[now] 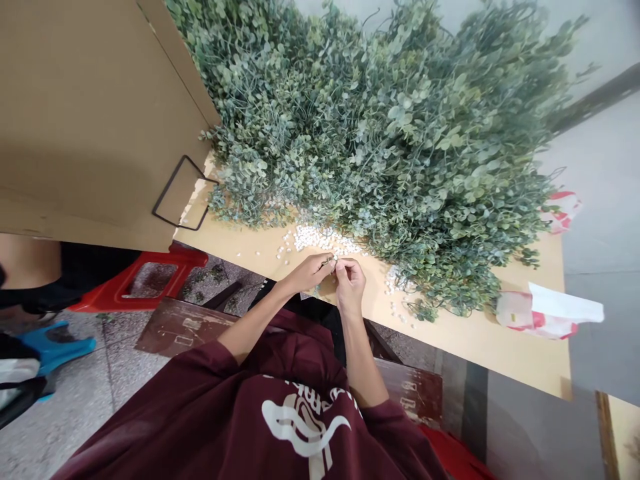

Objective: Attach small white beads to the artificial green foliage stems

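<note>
Near the table's front edge my left hand [311, 272] and my right hand [351, 285] meet, fingertips almost touching. Between the left fingertips a bit of thin green artificial stem [328, 260] shows. My right thumb and fingers are pinched at the same spot, on something small that is mostly hidden; a white bead may be there. Just beyond both hands lies a pile of small white beads [320, 238], with loose ones scattered around. Behind it rises a large heap of artificial eucalyptus greenery [380, 127].
A large cardboard box [95, 127] stands at left, beside a black wire frame [173, 181]. Red-and-white plastic packaging [537, 323] sits at the table's right end [537, 363]. Another person's leg [30, 260], a red stool [135, 283] and a blue stool [63, 348] are lower left.
</note>
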Demonstrator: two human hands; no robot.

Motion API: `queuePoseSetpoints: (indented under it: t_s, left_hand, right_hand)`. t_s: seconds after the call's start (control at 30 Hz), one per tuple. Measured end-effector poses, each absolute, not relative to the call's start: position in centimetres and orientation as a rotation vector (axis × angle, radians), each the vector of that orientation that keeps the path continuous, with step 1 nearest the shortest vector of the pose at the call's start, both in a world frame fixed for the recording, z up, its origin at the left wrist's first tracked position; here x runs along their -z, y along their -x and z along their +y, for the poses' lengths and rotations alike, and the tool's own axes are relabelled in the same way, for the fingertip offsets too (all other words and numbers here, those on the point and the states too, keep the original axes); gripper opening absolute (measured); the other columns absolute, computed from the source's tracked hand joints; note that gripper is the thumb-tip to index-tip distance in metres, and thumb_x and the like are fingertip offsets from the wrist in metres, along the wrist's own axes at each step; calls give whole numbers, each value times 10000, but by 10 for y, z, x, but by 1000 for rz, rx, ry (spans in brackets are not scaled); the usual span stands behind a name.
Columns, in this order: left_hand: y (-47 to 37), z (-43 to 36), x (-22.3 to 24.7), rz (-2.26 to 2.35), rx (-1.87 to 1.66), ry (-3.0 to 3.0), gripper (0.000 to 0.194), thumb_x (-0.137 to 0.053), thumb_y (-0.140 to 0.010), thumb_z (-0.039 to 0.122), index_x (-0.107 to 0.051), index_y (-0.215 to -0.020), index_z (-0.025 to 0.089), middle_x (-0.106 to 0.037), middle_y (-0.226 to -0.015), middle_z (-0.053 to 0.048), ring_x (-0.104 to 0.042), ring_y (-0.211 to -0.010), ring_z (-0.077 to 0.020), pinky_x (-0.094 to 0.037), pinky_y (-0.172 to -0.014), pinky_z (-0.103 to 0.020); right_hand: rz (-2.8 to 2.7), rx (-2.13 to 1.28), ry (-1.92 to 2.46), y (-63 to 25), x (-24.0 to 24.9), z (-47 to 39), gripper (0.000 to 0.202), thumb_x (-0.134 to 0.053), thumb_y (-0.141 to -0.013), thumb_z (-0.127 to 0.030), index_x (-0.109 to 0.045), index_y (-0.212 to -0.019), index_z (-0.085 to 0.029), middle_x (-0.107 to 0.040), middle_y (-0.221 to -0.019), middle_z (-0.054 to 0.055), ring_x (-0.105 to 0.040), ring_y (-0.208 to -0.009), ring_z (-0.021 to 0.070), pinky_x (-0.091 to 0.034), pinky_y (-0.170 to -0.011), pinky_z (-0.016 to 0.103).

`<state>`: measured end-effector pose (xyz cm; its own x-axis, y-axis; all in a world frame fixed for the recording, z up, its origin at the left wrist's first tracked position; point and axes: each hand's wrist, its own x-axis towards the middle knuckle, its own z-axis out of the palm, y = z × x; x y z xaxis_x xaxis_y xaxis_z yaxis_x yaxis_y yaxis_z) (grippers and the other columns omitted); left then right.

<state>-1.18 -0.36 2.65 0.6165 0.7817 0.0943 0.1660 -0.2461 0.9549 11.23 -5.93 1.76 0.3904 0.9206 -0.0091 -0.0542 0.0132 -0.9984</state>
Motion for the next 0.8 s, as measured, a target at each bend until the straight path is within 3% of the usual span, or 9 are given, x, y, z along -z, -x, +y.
queuePoseSetpoints:
  t_s: [0.6,0.8]
  left_hand:
    - [13,-2,-30,768,-702,-1656,400,-338,-973,446,-499,-761,147,-527,-758,-15,-506,-701,-128,-404,-697,-248]
    - [14,-1,-28,756,-682,-1674,413,-351,-963,492,-502,-785,152,-532,-749,-14,-506,-693,-134,-408,-687,-253]
  right_hand:
    - [-822,-911,1339,-111,-11,-57,231,-659,-808,-393,-616,-855,-170,-595,-742,6,-551,-688,141,-466,-674,276]
    - [-1164,-698,1441,-120,-31,-68,203,-578,-881,-348,-670,-949,-180,-633,-902,63,-609,-842,183,-498,-769,321]
